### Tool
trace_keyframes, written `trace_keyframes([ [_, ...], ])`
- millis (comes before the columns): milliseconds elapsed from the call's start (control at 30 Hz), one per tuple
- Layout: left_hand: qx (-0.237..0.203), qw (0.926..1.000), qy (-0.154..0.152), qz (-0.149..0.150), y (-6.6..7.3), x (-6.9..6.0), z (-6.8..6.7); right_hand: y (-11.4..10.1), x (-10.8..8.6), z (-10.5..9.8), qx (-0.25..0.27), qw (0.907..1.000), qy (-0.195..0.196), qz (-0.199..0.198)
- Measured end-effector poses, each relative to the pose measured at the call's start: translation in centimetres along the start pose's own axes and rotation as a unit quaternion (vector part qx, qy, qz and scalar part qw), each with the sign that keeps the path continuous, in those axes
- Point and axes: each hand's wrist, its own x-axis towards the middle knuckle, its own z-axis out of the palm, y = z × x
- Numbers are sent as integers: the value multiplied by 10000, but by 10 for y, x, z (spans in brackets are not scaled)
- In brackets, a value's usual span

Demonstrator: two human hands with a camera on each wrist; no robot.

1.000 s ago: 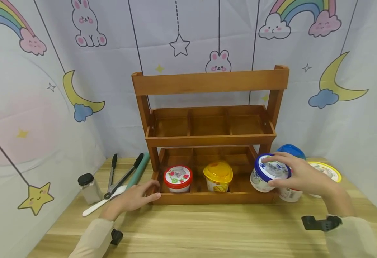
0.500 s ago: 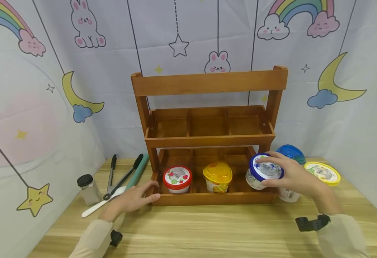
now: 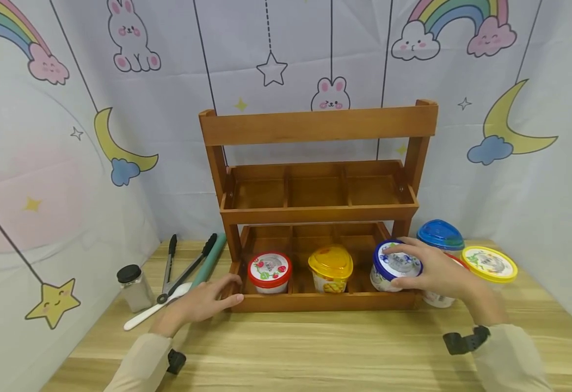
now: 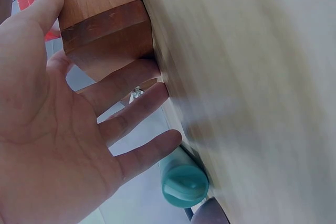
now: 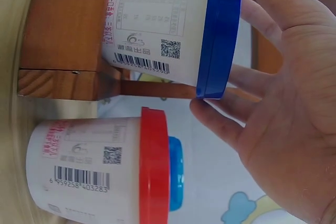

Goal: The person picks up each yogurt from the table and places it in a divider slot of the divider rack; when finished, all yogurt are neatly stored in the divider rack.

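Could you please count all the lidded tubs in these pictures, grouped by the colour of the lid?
White tubs with flat red plastic lids: 2
Tubs with yellow plastic lids, one domed, one flat: 2
Tubs with blue plastic lids, one flat, one domed: 2
Total: 6

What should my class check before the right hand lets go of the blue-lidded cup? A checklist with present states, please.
1. Right hand has the blue-lidded cup by its lid: ok.
2. Cup lined up with the lower right compartment of the rack: ok, its lower part is behind the front board.
3. Cup's base on the compartment floor: cannot tell, the board hides it.
4. Yellow-lidded cup in the middle compartment, clear of the blue-lidded cup: ok.
5. Left hand at the rack's left end: ok; how firmly it presses, cannot tell.
6. Free space beside the rack's right end: not ok, a red-lidded cup stands close.
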Motion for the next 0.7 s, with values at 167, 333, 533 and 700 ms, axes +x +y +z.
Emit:
trace_keyframes([
  [167, -7, 10000, -17, -32, -1, 0, 1, 1, 1, 3, -6, 10000, -29, 58],
  [333, 12, 10000, -26, -43, 0, -2, 0, 5, 4, 8, -126, 9999, -5, 0],
  [533, 3, 10000, -10, -35, 0, -1, -2, 7, 8, 15, -246, 9997, 48, -33],
  [700, 6, 10000, -5, -12, 0, 0, -1, 5, 10, 21, -294, 9994, -92, 175],
])
